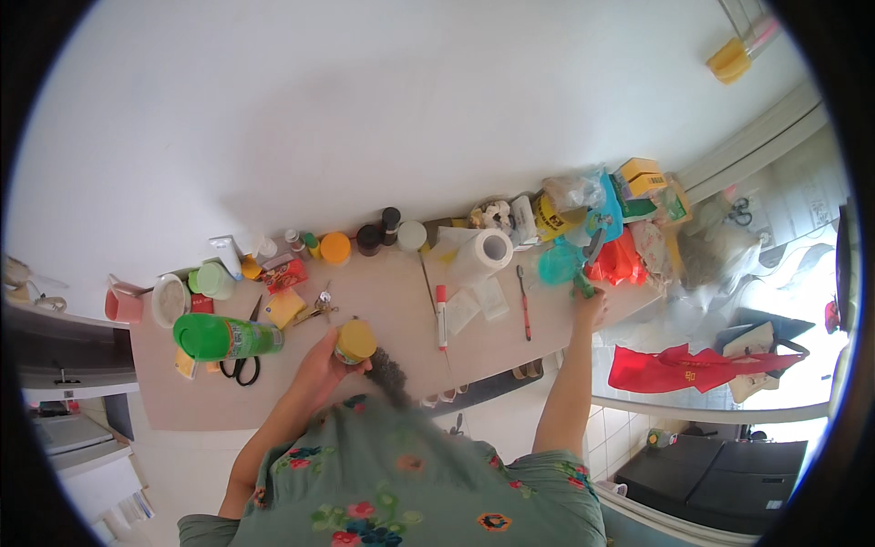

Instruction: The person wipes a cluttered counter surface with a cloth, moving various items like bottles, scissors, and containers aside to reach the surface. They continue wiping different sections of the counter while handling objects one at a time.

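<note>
My left hand (328, 366) holds a small jar with a yellow lid (356, 341) above the front part of the table (198, 410). Out to the right, my right hand (592, 304) grips a small green thing (582, 285), whose kind is unclear, beside a turquoise container (557, 264) and a red plastic bag (618, 260). Left of the jar lie a pair of black-handled scissors (246, 369), a green-capped canister (229, 337) and a yellow packet (285, 308). A red and white marker (441, 318) and a toothbrush (524, 303) lie between my hands.
Along the wall stand an orange-lidded jar (335, 247), dark-lidded jars (369, 239), a paper towel roll (482, 256) and a yellow tub (555, 217). A pink cup (124, 303) is at the left end. Scissors (740, 211) and a bulky plastic bag (714, 253) are farther right.
</note>
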A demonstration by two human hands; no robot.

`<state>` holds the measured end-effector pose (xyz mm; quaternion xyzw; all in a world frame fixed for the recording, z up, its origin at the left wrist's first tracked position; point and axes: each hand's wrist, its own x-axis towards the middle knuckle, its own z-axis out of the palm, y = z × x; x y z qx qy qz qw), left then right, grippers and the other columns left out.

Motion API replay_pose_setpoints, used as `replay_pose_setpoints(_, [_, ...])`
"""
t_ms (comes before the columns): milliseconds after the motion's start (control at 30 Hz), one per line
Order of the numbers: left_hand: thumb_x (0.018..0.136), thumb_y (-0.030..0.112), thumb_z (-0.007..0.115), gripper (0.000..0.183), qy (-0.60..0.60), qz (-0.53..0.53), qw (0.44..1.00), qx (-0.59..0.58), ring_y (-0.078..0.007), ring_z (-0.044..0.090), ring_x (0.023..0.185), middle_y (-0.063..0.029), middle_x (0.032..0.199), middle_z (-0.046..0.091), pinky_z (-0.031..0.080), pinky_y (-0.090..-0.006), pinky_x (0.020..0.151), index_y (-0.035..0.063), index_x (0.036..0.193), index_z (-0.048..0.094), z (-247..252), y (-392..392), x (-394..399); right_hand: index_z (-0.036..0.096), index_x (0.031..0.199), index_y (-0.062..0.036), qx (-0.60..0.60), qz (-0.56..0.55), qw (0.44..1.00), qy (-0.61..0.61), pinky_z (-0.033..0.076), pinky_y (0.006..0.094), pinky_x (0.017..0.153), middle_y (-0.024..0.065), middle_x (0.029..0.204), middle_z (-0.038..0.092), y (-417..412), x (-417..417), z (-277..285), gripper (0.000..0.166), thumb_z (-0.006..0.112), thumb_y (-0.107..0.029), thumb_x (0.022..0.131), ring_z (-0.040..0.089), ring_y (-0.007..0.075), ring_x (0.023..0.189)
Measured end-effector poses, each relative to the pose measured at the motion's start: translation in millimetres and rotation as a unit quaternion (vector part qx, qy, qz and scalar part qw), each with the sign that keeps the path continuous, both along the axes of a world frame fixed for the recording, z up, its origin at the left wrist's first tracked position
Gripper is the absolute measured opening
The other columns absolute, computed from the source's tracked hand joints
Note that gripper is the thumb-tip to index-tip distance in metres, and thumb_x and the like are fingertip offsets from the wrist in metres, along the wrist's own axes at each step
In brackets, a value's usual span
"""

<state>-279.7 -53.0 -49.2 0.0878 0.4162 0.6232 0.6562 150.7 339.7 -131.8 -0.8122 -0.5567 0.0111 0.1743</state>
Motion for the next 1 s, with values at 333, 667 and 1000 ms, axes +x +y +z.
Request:
replay_pose_setpoints(333, [0.106, 0.061, 0.024, 0.077, -0.047, -0.046, 0.995, 0.070, -0.0185, 0.056, 0.081, -0.0107, 0.112, 0.064, 0.046, -0.0307, 0.072, 0.0021, 0.152, 0.038, 15.6, 22.6, 17.2, 0.056, 0.108, -0.0033, 0.130, 0.142, 0.960, 0.203, 0.044, 0.0476, 0.091, 0.0169, 0.111, 0.050, -247.1, -126.7, 69.3, 0.036, 0.071, -0.001, 0.075, 0.054, 0.0367, 0.104])
replay_pose_setpoints(667, [0.108, 0.052, 0.033, 0.059, 0.125, -0.002, 0.990, 0.067, -0.0149, 0.060, 0.096, -0.0052, 0.114, 0.063, 0.050, -0.0319, 0.081, 0.0088, 0.145, 0.046, 40.2, 25.1, 17.9, 0.062, 0.114, -0.0048, 0.154, 0.403, 0.802, 0.413, 0.045, 0.0414, 0.096, 0.0138, 0.120, 0.059, -320.6, -283.9, 148.5, 0.038, 0.075, 0.000, 0.079, 0.055, 0.0325, 0.109])
replay_pose_setpoints(1000, [0.106, 0.053, 0.035, 0.047, 0.127, 0.052, 0.990, -0.023, -0.0061, 0.053, 0.078, 0.0021, 0.097, 0.061, 0.041, -0.0227, 0.062, 0.0148, 0.115, 0.061, 20.0, 25.3, 8.6, 0.064, 0.109, -0.0050, 0.162, 0.525, 0.765, 0.336, 0.045, 0.0426, 0.086, 0.0135, 0.113, 0.059, -321.0, -316.2, 145.6, 0.024, 0.071, -0.006, 0.086, 0.054, 0.0342, 0.100])
